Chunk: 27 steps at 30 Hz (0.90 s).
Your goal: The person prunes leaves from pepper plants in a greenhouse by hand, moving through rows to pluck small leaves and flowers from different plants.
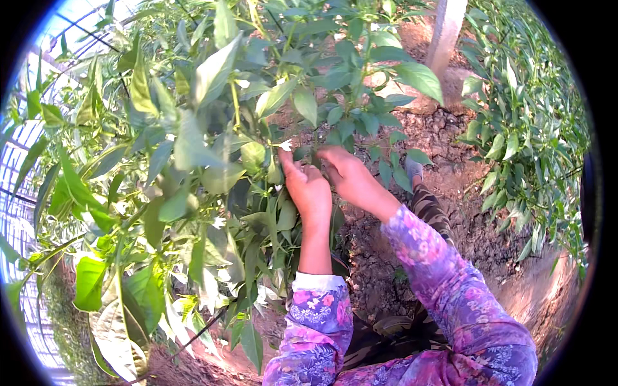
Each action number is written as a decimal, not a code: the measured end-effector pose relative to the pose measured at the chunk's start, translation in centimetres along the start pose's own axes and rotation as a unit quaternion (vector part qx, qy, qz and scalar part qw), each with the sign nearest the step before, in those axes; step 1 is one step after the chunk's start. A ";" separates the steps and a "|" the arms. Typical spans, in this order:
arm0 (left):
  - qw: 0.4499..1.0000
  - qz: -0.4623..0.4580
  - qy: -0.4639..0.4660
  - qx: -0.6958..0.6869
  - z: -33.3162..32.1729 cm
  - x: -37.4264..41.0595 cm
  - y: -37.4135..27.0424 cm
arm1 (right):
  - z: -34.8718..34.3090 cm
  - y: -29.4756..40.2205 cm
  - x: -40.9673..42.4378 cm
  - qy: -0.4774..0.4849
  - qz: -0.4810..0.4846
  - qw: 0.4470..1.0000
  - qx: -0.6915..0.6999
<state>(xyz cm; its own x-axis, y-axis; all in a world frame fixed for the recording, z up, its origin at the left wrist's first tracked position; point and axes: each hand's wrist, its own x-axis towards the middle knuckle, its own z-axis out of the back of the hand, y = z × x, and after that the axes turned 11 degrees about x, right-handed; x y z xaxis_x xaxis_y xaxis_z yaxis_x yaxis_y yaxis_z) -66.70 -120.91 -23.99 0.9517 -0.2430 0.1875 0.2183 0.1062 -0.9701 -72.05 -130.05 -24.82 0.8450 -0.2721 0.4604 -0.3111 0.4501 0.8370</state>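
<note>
My left hand [309, 190] reaches up among the leaves of a pepper plant [253, 157], its fingers partly curled. One finger points up just below a small white flower [285, 144]. Close to its right is my right hand [350, 171], slightly blurred, with the fingers bent in towards the foliage. A green leaf [302, 153] shows between the two hands. Leaves and the hands themselves hide the fingertips, so whether either one grips a stem cannot be made out. Both arms wear purple floral sleeves [434, 270].
Dense pepper foliage [159, 193] fills the left side. Another plant row [519, 140] stands at the right, beyond a strip of cracked bare soil [444, 137]. A pale post [445, 41] rises at the top. My camouflage trouser leg [432, 205] and shoe [413, 166] lie on the soil strip.
</note>
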 end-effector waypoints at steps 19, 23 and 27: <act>0.999 -0.013 -0.033 0.028 -0.3 0.3 0.0 | 3.1 -7.1 3.1 -0.165 -0.245 0.905 0.305; 0.999 0.001 -0.040 -0.024 -0.2 0.4 0.3 | 3.0 -7.5 3.0 -0.161 -0.240 0.913 0.287; 0.999 0.018 -0.031 -0.008 0.3 0.4 0.4 | 2.6 -7.3 2.8 -0.146 -0.235 0.924 0.263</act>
<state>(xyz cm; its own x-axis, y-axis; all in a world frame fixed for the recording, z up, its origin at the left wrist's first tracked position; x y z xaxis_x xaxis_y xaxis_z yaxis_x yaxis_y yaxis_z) -66.15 -120.72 -24.27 0.9706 -0.1785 0.1615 0.1808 0.0978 -0.9786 -68.52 -136.34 -28.87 0.8106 -0.5856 0.0060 -0.1737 -0.2306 0.9574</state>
